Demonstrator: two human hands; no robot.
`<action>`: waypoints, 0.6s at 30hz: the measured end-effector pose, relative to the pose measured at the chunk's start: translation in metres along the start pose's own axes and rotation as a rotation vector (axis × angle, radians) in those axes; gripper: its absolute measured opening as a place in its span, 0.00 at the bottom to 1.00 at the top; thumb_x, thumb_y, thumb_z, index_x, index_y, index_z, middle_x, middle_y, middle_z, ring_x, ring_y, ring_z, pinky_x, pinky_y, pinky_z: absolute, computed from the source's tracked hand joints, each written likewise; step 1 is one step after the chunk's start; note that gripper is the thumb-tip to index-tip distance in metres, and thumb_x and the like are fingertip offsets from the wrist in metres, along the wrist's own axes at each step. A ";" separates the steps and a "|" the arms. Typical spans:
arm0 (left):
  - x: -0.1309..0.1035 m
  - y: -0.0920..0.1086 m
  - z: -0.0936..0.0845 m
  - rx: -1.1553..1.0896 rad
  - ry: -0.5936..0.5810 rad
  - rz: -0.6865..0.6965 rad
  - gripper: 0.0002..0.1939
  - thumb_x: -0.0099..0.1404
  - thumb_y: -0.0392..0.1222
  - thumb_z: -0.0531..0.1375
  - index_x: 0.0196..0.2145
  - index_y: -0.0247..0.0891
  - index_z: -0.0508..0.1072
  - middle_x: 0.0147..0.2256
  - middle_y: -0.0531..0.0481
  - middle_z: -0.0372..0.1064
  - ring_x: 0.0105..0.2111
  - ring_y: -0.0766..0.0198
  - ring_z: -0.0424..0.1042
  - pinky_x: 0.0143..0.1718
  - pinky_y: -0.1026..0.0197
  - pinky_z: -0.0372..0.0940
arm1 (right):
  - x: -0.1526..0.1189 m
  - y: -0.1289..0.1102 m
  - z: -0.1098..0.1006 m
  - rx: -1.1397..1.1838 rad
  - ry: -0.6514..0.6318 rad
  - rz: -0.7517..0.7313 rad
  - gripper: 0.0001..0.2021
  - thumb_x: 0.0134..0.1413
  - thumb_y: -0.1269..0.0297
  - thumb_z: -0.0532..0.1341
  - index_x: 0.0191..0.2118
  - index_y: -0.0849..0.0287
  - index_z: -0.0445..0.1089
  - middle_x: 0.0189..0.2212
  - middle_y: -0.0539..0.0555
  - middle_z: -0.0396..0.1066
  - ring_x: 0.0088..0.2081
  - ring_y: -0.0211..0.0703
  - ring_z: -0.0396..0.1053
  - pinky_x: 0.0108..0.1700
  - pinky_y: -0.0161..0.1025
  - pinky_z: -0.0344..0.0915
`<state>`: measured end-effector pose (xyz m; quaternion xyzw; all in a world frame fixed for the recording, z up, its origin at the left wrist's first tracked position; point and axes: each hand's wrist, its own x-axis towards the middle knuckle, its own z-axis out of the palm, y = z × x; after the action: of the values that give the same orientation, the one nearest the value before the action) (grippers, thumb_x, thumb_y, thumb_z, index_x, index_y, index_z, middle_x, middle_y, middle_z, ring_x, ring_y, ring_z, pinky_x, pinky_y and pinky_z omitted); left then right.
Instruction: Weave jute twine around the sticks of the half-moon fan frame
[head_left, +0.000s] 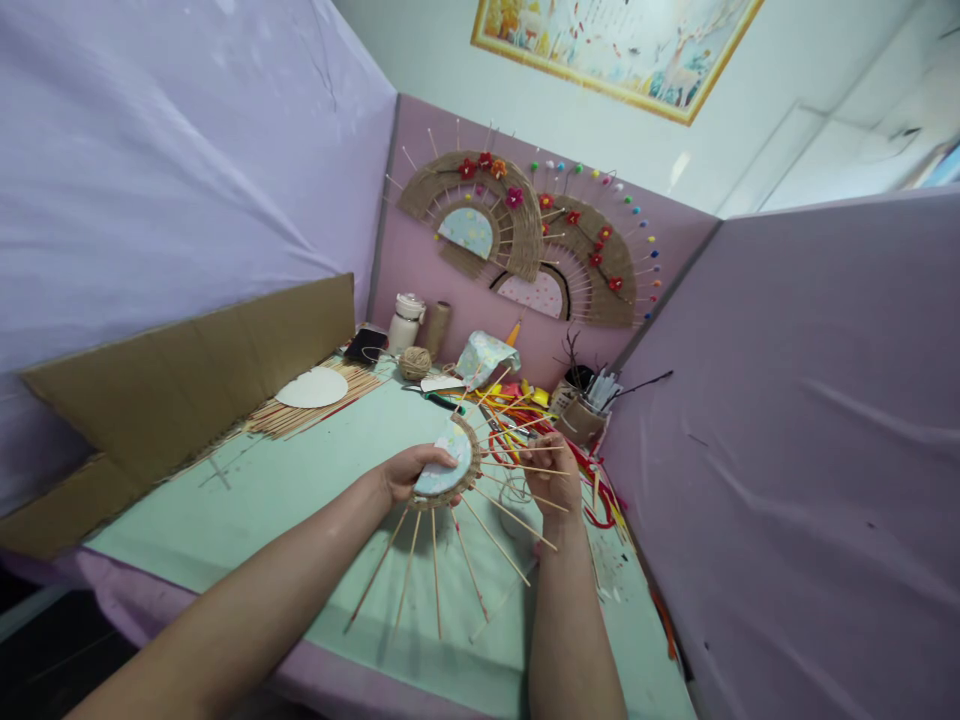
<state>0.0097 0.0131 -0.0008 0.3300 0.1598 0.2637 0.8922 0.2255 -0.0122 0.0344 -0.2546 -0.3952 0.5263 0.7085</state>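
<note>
My left hand is closed on the flat side of a half-round fan craft, thumb on its pale blue patterned face. Woven twine borders the curved edge, and several thin wooden sticks radiate outward from it. At the right-hand sticks, my right hand has its fingers curled together; what they pinch is too small to make out. Loose loops of thin twine hang between the craft and my right hand.
Behind lie green-handled pliers, a twine ball, a white bottle and colourful pipe cleaners. A cup of pens stands right. Sticks under a white oval lie left, by cardboard. Two finished fans hang behind.
</note>
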 end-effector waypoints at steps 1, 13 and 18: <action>0.000 0.000 0.001 -0.005 0.002 -0.005 0.15 0.52 0.31 0.58 0.40 0.27 0.71 0.30 0.39 0.76 0.27 0.58 0.75 0.28 0.57 0.71 | 0.000 0.000 -0.001 0.007 -0.002 -0.004 0.17 0.45 0.57 0.65 0.19 0.57 0.57 0.15 0.41 0.43 0.19 0.32 0.43 0.26 0.33 0.56; -0.003 0.001 0.002 0.006 0.019 -0.001 0.17 0.51 0.30 0.59 0.41 0.26 0.70 0.30 0.39 0.75 0.27 0.57 0.75 0.29 0.55 0.71 | 0.000 0.001 -0.001 0.121 -0.087 -0.012 0.16 0.49 0.62 0.64 0.19 0.58 0.57 0.14 0.41 0.45 0.19 0.31 0.44 0.26 0.32 0.54; -0.003 0.002 0.002 0.011 0.002 -0.024 0.19 0.52 0.30 0.58 0.43 0.25 0.70 0.30 0.39 0.75 0.27 0.57 0.75 0.28 0.57 0.71 | -0.002 -0.002 -0.006 0.151 -0.111 -0.045 0.12 0.51 0.59 0.62 0.23 0.58 0.63 0.16 0.41 0.44 0.20 0.31 0.47 0.27 0.32 0.56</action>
<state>0.0072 0.0113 0.0029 0.3329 0.1661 0.2526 0.8932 0.2311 -0.0141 0.0324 -0.1619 -0.3988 0.5517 0.7144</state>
